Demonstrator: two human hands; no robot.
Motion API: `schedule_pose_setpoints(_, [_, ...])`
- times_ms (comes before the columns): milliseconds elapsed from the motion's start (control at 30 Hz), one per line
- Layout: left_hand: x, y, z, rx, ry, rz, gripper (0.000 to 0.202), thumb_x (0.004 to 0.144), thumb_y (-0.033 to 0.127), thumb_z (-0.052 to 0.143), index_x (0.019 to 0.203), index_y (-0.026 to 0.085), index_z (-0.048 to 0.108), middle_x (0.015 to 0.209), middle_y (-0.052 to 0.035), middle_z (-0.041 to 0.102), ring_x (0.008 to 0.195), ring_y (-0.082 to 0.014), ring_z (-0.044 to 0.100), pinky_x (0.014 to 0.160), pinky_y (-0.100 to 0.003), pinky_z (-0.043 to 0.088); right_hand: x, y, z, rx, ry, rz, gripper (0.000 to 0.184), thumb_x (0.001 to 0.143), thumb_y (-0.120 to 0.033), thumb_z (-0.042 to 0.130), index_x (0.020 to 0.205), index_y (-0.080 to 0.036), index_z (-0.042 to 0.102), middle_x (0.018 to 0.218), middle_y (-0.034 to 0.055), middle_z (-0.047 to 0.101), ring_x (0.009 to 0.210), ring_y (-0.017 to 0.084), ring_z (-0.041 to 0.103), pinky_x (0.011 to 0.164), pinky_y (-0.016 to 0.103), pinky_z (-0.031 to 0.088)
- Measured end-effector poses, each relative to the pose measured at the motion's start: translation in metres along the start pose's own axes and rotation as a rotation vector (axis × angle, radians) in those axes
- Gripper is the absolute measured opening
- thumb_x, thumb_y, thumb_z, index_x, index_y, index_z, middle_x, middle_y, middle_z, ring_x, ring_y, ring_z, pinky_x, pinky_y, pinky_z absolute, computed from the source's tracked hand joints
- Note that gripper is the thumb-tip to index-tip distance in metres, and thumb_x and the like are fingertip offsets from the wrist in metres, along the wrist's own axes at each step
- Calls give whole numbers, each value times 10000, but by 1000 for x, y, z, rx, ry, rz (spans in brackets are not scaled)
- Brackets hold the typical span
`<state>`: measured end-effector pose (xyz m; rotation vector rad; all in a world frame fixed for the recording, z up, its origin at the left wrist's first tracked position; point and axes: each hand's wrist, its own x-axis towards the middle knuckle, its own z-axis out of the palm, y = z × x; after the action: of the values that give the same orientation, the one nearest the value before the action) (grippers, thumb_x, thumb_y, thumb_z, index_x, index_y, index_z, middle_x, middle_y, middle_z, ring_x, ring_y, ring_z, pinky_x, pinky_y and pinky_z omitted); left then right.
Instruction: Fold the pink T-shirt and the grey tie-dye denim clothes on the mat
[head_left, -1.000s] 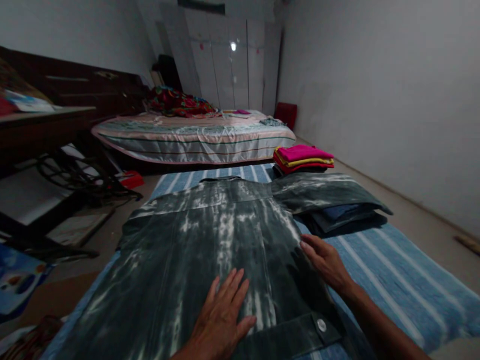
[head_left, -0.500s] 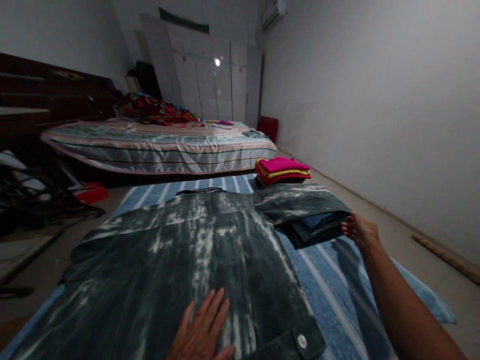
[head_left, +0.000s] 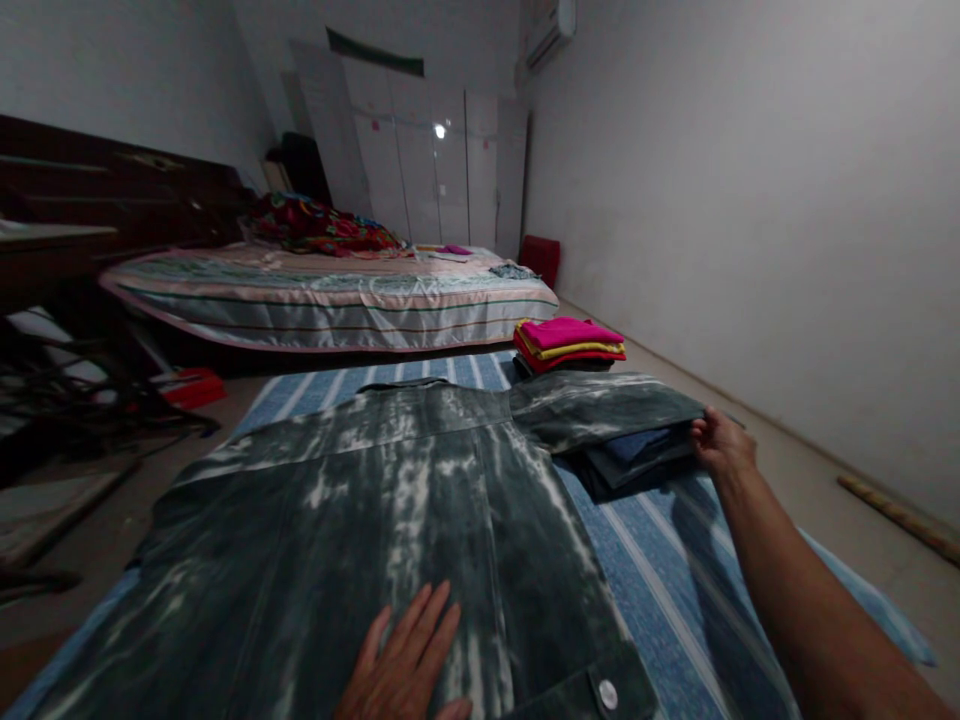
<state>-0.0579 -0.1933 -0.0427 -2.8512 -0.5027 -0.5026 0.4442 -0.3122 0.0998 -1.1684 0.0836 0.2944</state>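
A dark grey-green jacket [head_left: 337,520] with pale streaks lies spread, back side up, on a blue striped cloth [head_left: 660,600]. My left hand [head_left: 409,655] rests flat on the jacket's lower back, fingers spread. Out to the right, my right hand [head_left: 721,440] pinches the end of the jacket's right sleeve [head_left: 607,405], holding it stretched sideways. Beneath that sleeve sits a stack of dark folded clothes [head_left: 630,465], partly covered by it. A metal button [head_left: 607,694] shows on the hem.
Behind the jacket stands a pile of folded pink, yellow and red clothes [head_left: 570,340]. Farther back is a bed [head_left: 360,310] with a red patterned blanket [head_left: 322,225]. A dark cluttered frame [head_left: 90,390] stands left; a rolled object [head_left: 900,520] lies along the right wall.
My right hand has lifted the sleeve end slightly, showing a bit more of the dark stack. My left hand stays on the jacket. The view has shifted a little.
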Motion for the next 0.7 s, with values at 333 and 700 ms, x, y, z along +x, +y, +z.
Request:
schedule_pose_setpoints(333, [-1,-1,2,-125,-24,-32,731,794,453,596,1462,333,325,1469,-47,415,1279,-281,486,1061,-437,373,-123,3,97,-7,-543,-363,298,649,-397,753,650,-156,578,488,-24,594,372,95,503,382,198,428])
schedule_pose_setpoints(700, [45,-24,-71,-1337,19,-984,681,852,653,408,1307,158,516,1299,-153,598,1164,-263,593,1000,-390,471,-240,162,85,-741,-1521,-289,165,785,-224,545,655,-147,609,573,-46,470,560,81,438,512,180,310])
